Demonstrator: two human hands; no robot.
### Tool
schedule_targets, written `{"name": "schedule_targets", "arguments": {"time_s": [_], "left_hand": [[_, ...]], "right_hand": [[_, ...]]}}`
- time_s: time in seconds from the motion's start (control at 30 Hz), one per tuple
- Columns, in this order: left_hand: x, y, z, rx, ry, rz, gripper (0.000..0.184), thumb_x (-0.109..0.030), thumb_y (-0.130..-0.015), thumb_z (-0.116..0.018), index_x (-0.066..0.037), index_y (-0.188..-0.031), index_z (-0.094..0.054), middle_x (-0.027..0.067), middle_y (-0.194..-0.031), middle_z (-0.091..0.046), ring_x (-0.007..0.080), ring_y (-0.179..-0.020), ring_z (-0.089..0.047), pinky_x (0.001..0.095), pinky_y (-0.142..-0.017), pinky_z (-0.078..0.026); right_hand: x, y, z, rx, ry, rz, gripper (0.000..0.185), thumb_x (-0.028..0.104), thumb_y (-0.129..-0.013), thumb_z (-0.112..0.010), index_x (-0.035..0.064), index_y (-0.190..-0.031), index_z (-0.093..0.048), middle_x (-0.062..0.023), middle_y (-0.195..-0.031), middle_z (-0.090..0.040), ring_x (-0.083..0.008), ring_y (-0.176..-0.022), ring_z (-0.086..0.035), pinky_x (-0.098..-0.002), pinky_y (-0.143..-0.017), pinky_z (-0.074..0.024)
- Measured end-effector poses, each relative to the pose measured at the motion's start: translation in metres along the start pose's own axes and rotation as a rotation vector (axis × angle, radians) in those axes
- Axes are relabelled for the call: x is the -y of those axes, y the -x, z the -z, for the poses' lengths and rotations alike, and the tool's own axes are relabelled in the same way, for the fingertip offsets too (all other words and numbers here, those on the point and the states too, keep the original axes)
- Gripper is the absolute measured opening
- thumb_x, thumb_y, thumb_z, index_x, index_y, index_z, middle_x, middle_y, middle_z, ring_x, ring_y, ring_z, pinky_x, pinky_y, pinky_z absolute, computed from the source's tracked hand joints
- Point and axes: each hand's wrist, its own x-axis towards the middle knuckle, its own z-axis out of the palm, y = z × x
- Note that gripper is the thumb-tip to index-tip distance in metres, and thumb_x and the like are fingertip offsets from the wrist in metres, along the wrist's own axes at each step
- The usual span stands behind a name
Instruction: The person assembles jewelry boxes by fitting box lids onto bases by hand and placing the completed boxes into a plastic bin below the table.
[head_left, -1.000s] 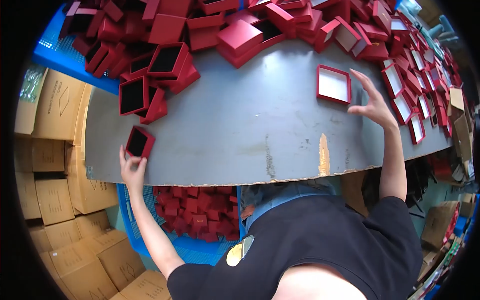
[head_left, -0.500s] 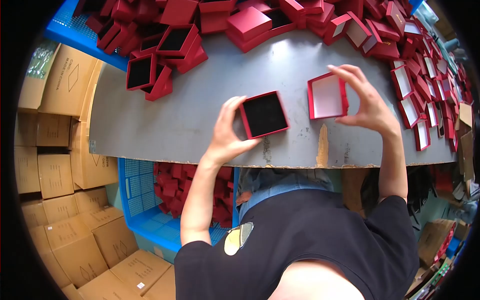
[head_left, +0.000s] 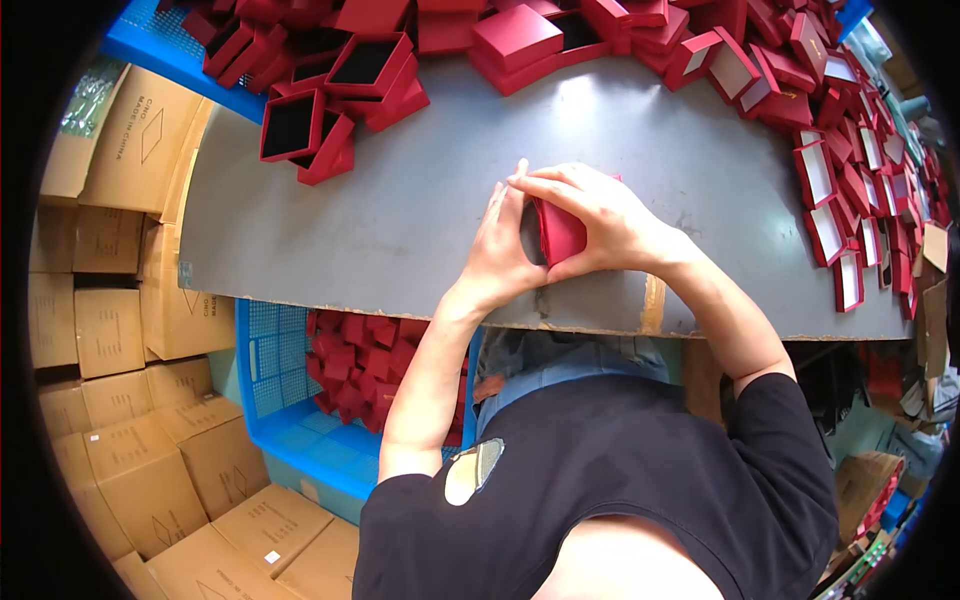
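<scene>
- Right hand (head_left: 612,222) is clamped round a red, boxy cardboard case (head_left: 565,234), between both palms.
- Left hand (head_left: 495,252) is cupped on the other side — can't tell if it's gripping.
- Probably light, stiffish, kinda slick — I'd hold the side walls, not squash the middle.

Pic is bright in the mid. White shine on the gray table (head_left: 380,220), upper mid of frame, w/ a soft glow around it. Can't see the light src. Dark under the table, lower R. Lens bends stuff: table edge curves, cartons (head_left: 135,150) lean at far L. Corners go black. Stuff at far R looks smeary, esp. up top.
</scene>
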Motion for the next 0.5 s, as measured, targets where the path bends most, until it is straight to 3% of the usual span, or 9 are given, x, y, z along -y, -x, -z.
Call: {"name": "schedule_targets", "arguments": {"time_s": [0.07,0.17,0.27,0.3,0.4,0.47,0.5], "left_hand": [[-0.004,-0.001,0.001,0.001,-0.17,-0.089,0.128,-0.017,-0.058,-0.093,-0.002,-0.158,-0.014,0.0225,-0.156,-0.034,0.0344,-0.147,-0.035,0.0434,-0.121,-0.031],[-0.019,-0.004,0.015,0.117,-0.067,-0.022,0.124,-0.016,-0.06,-0.091,-0.002,-0.158,-0.015,0.0219,-0.158,-0.031,0.0346,-0.148,-0.031,0.0445,-0.122,-0.029],[-0.019,-0.011,0.012,0.15,0.197,-0.002,0.122,-0.014,-0.061,-0.088,-0.004,-0.158,-0.015,0.0208,-0.157,-0.033,0.0352,-0.147,-0.033,0.0447,-0.12,-0.032],[-0.028,-0.013,0.012,0.12,0.277,0.05,0.119,-0.013,-0.062,-0.087,-0.007,-0.158,-0.019,0.0204,-0.154,-0.036,0.0351,-0.145,-0.036,0.0444,-0.118,-0.034],[-0.027,0.001,0.026,0.107,0.073,-0.045,0.115,-0.012,-0.06,-0.086,-0.008,-0.157,-0.025,0.0208,-0.151,-0.039,0.0358,-0.142,-0.04,0.0437,-0.117,-0.035],[-0.033,0.029,0.073,0.185,-0.132,0.078,0.112,-0.011,-0.058,-0.084,-0.009,-0.156,-0.03,0.0214,-0.149,-0.04,0.0368,-0.141,-0.041,0.0435,-0.118,-0.035],[-0.039,0.046,0.098,0.17,-0.196,0.161,0.108,-0.011,-0.059,-0.083,-0.009,-0.155,-0.032,0.0228,-0.148,-0.041,0.0394,-0.139,-0.042,0.045,-0.117,-0.036]], "right_hand": [[-0.002,0.004,-0.006,-0.026,0.023,0.007,0.103,0.024,-0.06,-0.091,0.0174,-0.151,-0.043,-0.0173,-0.13,-0.056,-0.0355,-0.121,-0.055,-0.0454,-0.105,-0.0464],[-0.003,0.002,-0.003,0.061,0.019,-0.03,0.114,0.025,-0.054,-0.094,0.0182,-0.154,-0.038,-0.0195,-0.139,-0.052,-0.0382,-0.127,-0.052,-0.047,-0.108,-0.0446],[-0.001,-0.001,0.005,0.077,0.035,-0.027,0.116,0.029,-0.055,-0.094,0.0129,-0.154,-0.036,-0.0207,-0.152,-0.041,-0.0406,-0.136,-0.046,-0.0481,-0.111,-0.0417],[-0.001,0.001,0.009,0.074,-0.075,-0.057,0.114,0.03,-0.061,-0.094,0.0122,-0.156,-0.033,-0.0212,-0.158,-0.032,-0.0397,-0.14,-0.041,-0.0465,-0.114,-0.0386],[-0.023,0.014,0.032,-0.253,-0.314,-0.16,0.079,0.018,-0.079,-0.083,0.0073,-0.148,-0.047,-0.0165,-0.15,-0.046,-0.0287,-0.135,-0.05,-0.0412,-0.114,-0.0364],[-0.061,0.027,0.069,-0.466,0.039,-0.103,0.06,0.006,-0.084,-0.072,0.0075,-0.141,-0.054,-0.0144,-0.143,-0.053,-0.0272,-0.13,-0.054,-0.0412,-0.113,-0.0386],[-0.08,0.035,0.093,-0.516,0.294,-0.098,0.06,0.001,-0.081,-0.069,0.0101,-0.138,-0.056,-0.0134,-0.141,-0.055,-0.0295,-0.129,-0.055,-0.0413,-0.11,-0.0419]]}}
